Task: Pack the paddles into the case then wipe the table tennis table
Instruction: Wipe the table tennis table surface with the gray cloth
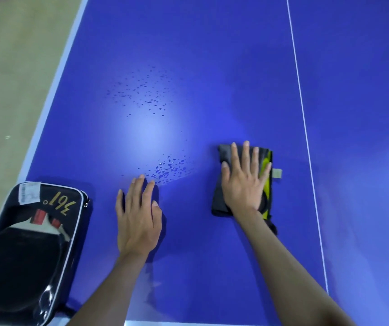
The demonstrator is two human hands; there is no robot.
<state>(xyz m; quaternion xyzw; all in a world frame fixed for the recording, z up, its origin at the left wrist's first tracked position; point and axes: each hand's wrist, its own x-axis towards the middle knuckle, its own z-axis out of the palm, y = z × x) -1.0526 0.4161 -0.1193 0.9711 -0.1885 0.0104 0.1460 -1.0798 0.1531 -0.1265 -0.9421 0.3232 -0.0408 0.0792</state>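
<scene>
Paddles point(21, 250) sit packed in the case point(5, 201) at my near left. My left hand point(138, 222) rests flat on the table point(212, 67), fingers apart; my right hand point(245, 182), fingers splayed, presses the cloth point(220, 196). Droplets point(170, 168) beyond remain unwiped.

I see the blue bench point(212, 67) carrying the paddle case point(31, 243) at its near-left corner, a folded cloth point(221, 198), and 2 patches of droplets point(146, 95).
</scene>
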